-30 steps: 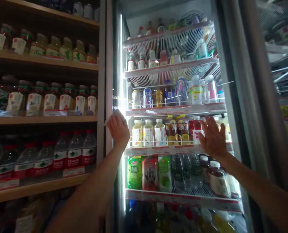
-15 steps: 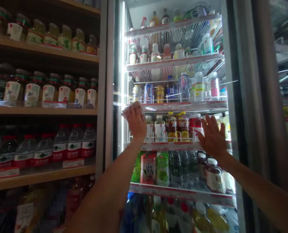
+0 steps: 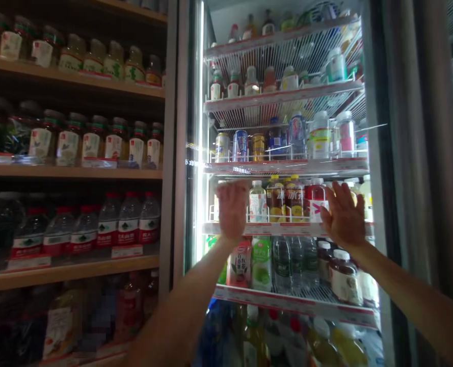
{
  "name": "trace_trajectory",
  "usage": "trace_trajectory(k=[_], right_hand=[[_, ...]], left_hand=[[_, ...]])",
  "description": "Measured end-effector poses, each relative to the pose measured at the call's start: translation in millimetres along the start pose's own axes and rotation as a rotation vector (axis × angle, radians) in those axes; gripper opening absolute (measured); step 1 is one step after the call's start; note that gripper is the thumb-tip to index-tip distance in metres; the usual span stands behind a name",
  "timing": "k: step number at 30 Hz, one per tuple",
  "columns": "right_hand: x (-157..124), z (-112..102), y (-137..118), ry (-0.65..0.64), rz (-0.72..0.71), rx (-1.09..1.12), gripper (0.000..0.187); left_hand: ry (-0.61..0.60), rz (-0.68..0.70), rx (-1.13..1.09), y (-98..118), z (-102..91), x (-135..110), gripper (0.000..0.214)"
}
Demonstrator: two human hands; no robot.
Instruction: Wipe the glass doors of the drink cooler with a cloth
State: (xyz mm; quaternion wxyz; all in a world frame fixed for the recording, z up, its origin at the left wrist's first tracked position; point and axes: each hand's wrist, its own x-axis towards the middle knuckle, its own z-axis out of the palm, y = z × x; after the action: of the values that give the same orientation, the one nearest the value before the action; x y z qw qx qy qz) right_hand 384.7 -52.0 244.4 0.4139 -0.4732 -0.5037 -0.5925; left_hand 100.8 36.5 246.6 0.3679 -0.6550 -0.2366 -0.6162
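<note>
A person stands before a lit drinks cooler (image 3: 375, 153) with both arms raised to its middle wire shelf (image 3: 287, 229). The right hand (image 3: 343, 214) is spread wide and flat, palm forward, holding nothing, just beside a red-labelled bottle (image 3: 317, 199). The left hand (image 3: 232, 211), seen from the back and blurred, is raised with its fingers up in front of the left end of the same shelf; it cannot be told whether it holds anything. Between the hands stand a pale white-capped bottle (image 3: 257, 201) and amber yellow-capped bottles (image 3: 275, 199). Cans (image 3: 241, 145) line the shelf above. To the left, wooden shelves (image 3: 73, 173) carry jars and red-labelled water bottles (image 3: 129, 224).
</note>
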Motion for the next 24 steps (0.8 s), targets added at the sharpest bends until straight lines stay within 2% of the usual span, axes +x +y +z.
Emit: trace_trajectory(k=[2, 3, 4, 5, 7, 9, 10, 11, 12, 13, 16, 17, 18, 19, 21, 22, 24], right_hand=[[-0.5, -0.5, 1.0, 0.003, -0.015, 0.007, 0.054], [-0.7, -0.8, 1.7, 0.001, -0.022, 0.011, 0.053], [-0.7, -1.1, 2.3, 0.0, -0.028, 0.012, 0.053], [-0.7, -1.3, 2.7, 0.002, -0.029, 0.01, 0.052], [-0.2, -1.3, 2.8, 0.015, -0.025, 0.003, 0.053], [0.8, -0.5, 1.7, 0.025, -0.031, -0.011, 0.054], [1.4, 0.2, 0.9, 0.022, -0.039, -0.017, 0.055], [2.2, 1.1, 0.0, 0.018, -0.052, -0.022, 0.057], [3.3, 2.0, -0.8, 0.015, -0.064, -0.027, 0.058], [4.8, 2.8, -1.3, 0.018, -0.074, -0.03, 0.059], [15.7, 2.8, 2.7, 0.026, -0.111, -0.029, 0.058], [22.4, 1.9, 6.8, 0.029, -0.124, -0.029, 0.057], [30.9, 0.6, 12.5, 0.037, -0.131, -0.031, 0.055], [41.0, -0.8, 19.5, 0.049, -0.127, -0.039, 0.053], [64.7, -2.6, 35.2, 0.077, -0.084, -0.065, 0.051], [77.0, -2.6, 42.5, 0.079, -0.061, -0.077, 0.051], [99.0, 0.1, 52.1, 0.066, -0.031, -0.086, 0.051]], left_hand=[[-0.15, 0.382, -0.096, 22.2, 6.0, -23.7, 0.046], [-0.213, 0.484, -0.121, 27.0, 7.2, -31.9, 0.045], [-0.244, 0.514, -0.126, 24.5, 6.4, -36.2, 0.044], [-0.237, 0.458, -0.107, 14.6, 3.5, -36.0, 0.043], [-0.118, 0.171, -0.02, -20.8, -5.4, -23.1, 0.042], [0.043, -0.134, 0.065, -55.6, -11.8, 1.1, 0.042], [0.096, -0.224, 0.086, -64.5, -12.0, 14.7, 0.043], [0.117, -0.25, 0.087, -65.4, -9.4, 27.8, 0.043], [0.103, -0.208, 0.069, -58.5, -4.4, 40.1, 0.043], [0.061, -0.108, 0.037, -45.5, 2.7, 51.4, 0.044], [-0.149, 0.339, -0.084, -1.9, 22.7, 84.8, 0.044], [-0.196, 0.427, -0.105, 3.5, 24.4, 97.8, 0.044], [-0.203, 0.437, -0.106, 1.4, 22.5, 112.3, 0.043], [-0.176, 0.378, -0.091, -8.0, 17.3, 127.9, 0.043], [0.003, 0.048, -0.015, -39.5, 2.4, 158.3, 0.043], [0.074, -0.059, 0.003, -54.9, -4.1, 170.7, 0.045], [0.154, -0.155, 0.019, -69.4, -8.5, 184.9, 0.046]])
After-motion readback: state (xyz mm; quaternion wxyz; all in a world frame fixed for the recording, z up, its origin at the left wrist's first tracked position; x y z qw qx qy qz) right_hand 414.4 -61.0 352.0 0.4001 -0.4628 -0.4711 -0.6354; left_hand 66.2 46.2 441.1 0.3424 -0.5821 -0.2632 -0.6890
